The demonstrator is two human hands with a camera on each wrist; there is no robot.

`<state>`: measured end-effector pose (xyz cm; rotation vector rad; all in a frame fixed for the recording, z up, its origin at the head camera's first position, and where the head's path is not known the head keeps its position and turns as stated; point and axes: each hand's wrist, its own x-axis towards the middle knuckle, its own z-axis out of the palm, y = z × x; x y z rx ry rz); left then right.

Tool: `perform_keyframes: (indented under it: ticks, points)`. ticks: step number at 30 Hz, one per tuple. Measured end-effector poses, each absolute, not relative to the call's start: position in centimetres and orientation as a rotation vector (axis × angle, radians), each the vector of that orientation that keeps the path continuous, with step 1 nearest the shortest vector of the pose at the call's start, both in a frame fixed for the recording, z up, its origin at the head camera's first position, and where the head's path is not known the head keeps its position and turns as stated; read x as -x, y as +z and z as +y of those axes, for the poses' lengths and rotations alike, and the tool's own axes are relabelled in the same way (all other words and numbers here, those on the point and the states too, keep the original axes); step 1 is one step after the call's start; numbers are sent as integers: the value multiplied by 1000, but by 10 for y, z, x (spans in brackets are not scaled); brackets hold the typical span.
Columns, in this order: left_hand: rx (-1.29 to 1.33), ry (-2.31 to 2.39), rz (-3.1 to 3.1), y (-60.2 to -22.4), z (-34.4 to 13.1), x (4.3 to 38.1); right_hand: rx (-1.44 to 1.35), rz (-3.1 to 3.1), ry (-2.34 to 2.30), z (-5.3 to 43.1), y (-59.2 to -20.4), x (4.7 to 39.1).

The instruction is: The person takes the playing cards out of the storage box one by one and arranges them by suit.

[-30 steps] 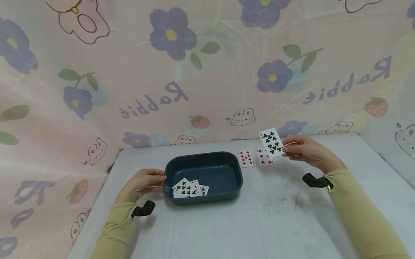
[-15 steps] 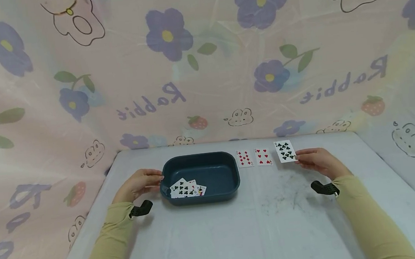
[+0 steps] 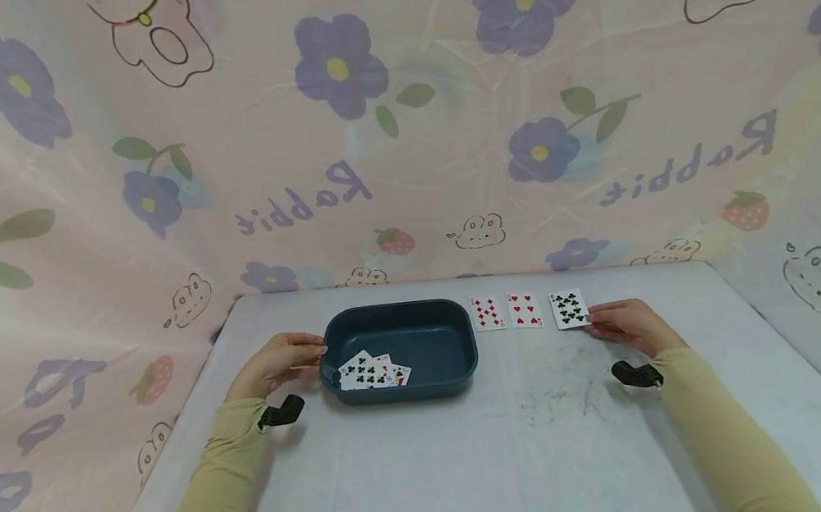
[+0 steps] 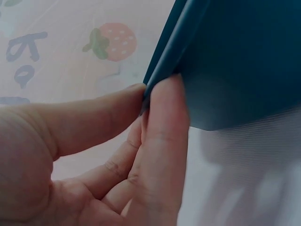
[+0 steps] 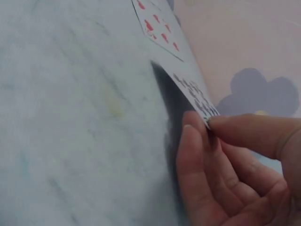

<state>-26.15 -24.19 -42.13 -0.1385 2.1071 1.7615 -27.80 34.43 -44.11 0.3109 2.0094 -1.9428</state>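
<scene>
My right hand (image 3: 631,325) pinches the right edge of a clubs playing card (image 3: 569,309) between thumb and fingers. In the right wrist view that card (image 5: 194,94) tilts close over the tabletop, with a dark shadow beneath it. To its left lie a six of hearts (image 3: 525,310) and a diamonds card (image 3: 488,314), both face up. My left hand (image 3: 280,362) pinches the left rim of a dark blue rectangular tray (image 3: 403,393); the left wrist view shows thumb and index finger on the rim (image 4: 176,52). Several overlapping playing cards (image 3: 370,371) lie face up in the tray's front left.
A white cloth covers the table (image 3: 431,468), with dark smudges right of the tray. A patterned curtain (image 3: 415,148) stands behind the table's back edge and along both sides. A black wrist mount (image 3: 637,374) sits on the right forearm, another (image 3: 282,411) on the left.
The right hand has carried the clubs card right and down, from over the six of hearts to a spot beside it near the table. The left hand keeps its grip on the tray.
</scene>
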Motion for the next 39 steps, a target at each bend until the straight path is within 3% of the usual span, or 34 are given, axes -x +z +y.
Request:
perform_keyframes:
  ticks: [15,39]
  points:
    - [61,1751,2115,-418,-243,257,-368,2042,-1944,337,-442,286]
    - [155,1742,2131,-419,-240,259,-383,2228,-1848,329,-430,275]
